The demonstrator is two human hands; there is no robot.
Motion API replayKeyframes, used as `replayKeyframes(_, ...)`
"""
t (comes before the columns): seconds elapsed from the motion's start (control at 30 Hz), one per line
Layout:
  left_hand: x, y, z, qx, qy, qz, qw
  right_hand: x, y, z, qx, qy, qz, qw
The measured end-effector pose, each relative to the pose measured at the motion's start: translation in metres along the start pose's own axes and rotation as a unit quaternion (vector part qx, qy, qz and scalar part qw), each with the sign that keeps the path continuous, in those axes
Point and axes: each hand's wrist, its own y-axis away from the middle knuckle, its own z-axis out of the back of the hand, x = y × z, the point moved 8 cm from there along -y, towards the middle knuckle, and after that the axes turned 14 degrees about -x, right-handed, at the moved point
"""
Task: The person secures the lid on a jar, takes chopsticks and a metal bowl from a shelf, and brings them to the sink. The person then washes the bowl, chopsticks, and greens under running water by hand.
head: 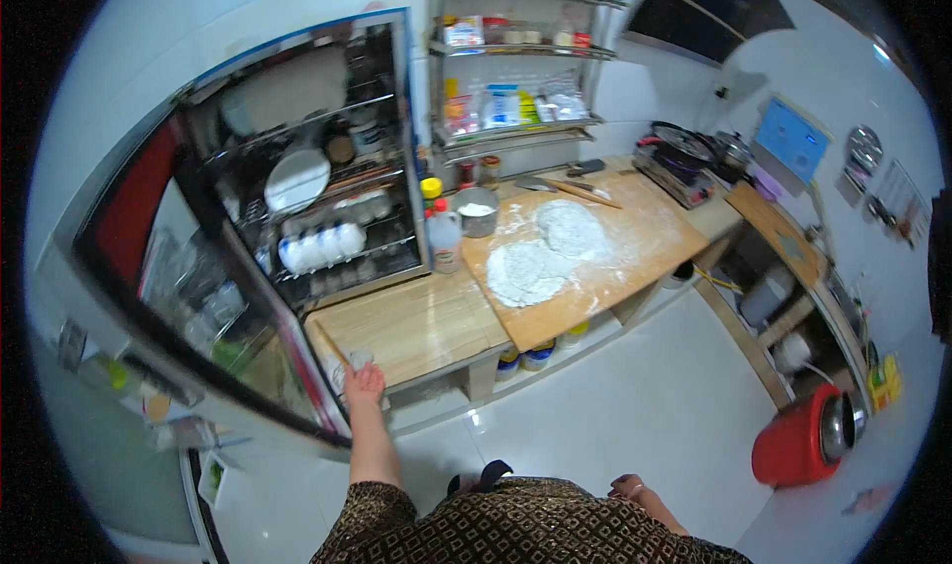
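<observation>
My left hand (364,384) reaches to the near left end of the wooden counter (424,322). Its fingers are at the lower end of a thin wooden stick (332,343), beside a small whitish item (361,359); whether they grip either is unclear. My right hand (627,486) hangs low at my side, its fingers loosely bent, with nothing seen in it. Farther right, a wooden board (547,331) bears two floury white dough sheets, one nearer (525,274) and one farther (571,229). A wooden rolling pin (584,193) lies at the board's back edge, by a cleaver (534,184).
A dish cabinet (416,147) stands on the counter, its glass door (216,296) swung out left of my arm. Beside the board are a metal pot of flour (477,222) and a plastic jug (445,240). Right are a stove (673,177) and a red bin (792,441).
</observation>
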Motion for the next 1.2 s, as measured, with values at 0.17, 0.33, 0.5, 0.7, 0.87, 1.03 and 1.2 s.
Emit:
replayKeyframes(0.17, -0.026, -0.033, 0.03, 0.076, -0.026, 0.068, 0.995, 0.009, 0.019, -0.02, -0.016, 0.013, -0.017, 1.0)
replayKeyframes(0.33, 0.004, -0.002, 0.008, -0.037, -0.118, 0.067, 0.99, -0.031, 0.024, -0.021, -0.041, -0.01, -0.013, 0.999)
replayKeyframes(0.5, -0.033, -0.057, 0.016, 0.014, -0.145, -0.004, 0.989, -0.057, 0.018, -0.047, -0.017, 0.005, -0.036, 0.999)
replayKeyframes(0.7, -0.03, -0.079, -0.001, 0.091, -0.048, -0.018, 0.995, -0.121, 0.016, -0.061, -0.029, 0.02, -0.065, 0.997)
replayKeyframes(0.87, -0.031, -0.077, -0.025, 0.165, -0.07, -0.062, 0.982, -0.142, 0.011, -0.082, 0.002, 0.054, 0.004, 0.999)
replayKeyframes(1.03, 0.008, -0.018, -0.062, 0.29, -0.047, -0.004, 0.956, -0.145, 0.022, -0.082, -0.026, 0.102, 0.036, 0.994)
replayKeyframes(1.2, 0.047, 0.047, -0.091, 0.362, -0.007, 0.055, 0.93, -0.114, 0.066, -0.068, -0.044, -0.027, -0.05, 0.997)
